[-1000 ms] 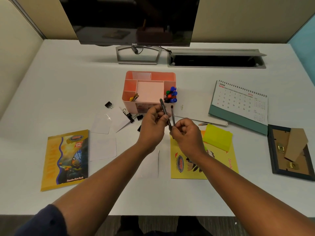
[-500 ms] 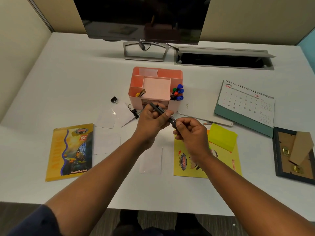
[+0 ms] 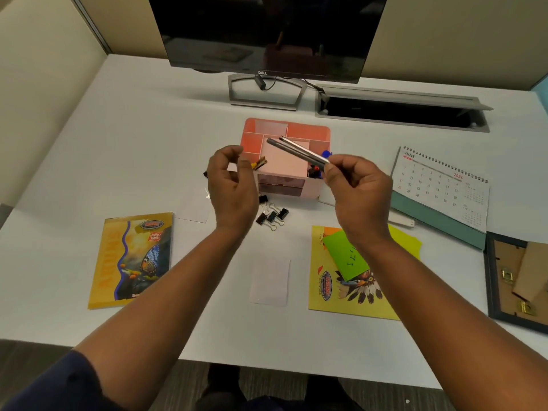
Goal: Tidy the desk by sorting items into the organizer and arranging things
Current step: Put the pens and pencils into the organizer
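Note:
A pink desk organizer (image 3: 308, 132) stands mid-desk, with coloured markers (image 3: 325, 153) in its right slot and small items in its left slot. My right hand (image 3: 355, 191) pinches two dark pens (image 3: 296, 151) side by side; their tips point up-left over the organizer's top. My left hand (image 3: 232, 188) hovers just left of the organizer, fingers curled apart, holding nothing. Several black binder clips (image 3: 271, 216) lie on the desk in front of the organizer, between my wrists.
Two yellow booklets lie at left (image 3: 133, 259) and right (image 3: 332, 292), the right one under a green note (image 3: 345, 256). White cards (image 3: 269, 281) lie near the middle. A desk calendar (image 3: 441, 188) and picture frame (image 3: 517, 280) sit right. The monitor (image 3: 267, 34) stands behind.
My left hand has let go of the pens and moved left. My right hand now holds both pens alone, raised over the organizer. The view has come closer to the desk.

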The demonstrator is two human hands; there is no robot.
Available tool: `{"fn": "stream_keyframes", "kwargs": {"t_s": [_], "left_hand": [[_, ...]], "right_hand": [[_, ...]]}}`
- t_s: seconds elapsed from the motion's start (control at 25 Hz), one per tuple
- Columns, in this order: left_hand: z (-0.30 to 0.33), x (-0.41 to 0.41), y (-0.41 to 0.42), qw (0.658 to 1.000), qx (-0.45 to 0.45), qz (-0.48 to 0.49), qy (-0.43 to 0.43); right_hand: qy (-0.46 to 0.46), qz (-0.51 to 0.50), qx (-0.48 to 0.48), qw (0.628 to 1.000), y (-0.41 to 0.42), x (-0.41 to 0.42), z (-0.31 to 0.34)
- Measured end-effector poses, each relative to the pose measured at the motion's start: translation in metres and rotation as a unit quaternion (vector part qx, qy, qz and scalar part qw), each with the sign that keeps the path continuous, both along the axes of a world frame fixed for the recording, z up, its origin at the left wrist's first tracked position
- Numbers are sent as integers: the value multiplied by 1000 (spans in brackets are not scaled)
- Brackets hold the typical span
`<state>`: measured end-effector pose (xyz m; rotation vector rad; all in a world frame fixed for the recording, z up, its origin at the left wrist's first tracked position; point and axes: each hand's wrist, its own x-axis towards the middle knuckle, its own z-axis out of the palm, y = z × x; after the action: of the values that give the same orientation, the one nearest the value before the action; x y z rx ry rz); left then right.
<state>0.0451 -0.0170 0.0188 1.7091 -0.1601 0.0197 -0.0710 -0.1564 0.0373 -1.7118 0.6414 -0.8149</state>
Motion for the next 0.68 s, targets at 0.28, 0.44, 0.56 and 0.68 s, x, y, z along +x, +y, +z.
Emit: {"fn": "stream_keyframes", "kwargs": {"t_s": [0.28, 0.44, 0.56, 0.68], "left_hand": [[-39, 37, 15, 895, 396, -124, -165], [-46, 42, 16, 897, 396, -133, -145], [-51, 42, 19, 901, 384, -150, -137], [-53, 41, 21, 902, 380, -155, -131]], "right_hand": [[121, 114, -381, 909, -7, 69, 12], [247, 171, -468, 831, -5, 113, 10], [328, 207, -480, 787, -2, 133, 13], [384, 237, -483, 750, 6, 144, 15]]}}
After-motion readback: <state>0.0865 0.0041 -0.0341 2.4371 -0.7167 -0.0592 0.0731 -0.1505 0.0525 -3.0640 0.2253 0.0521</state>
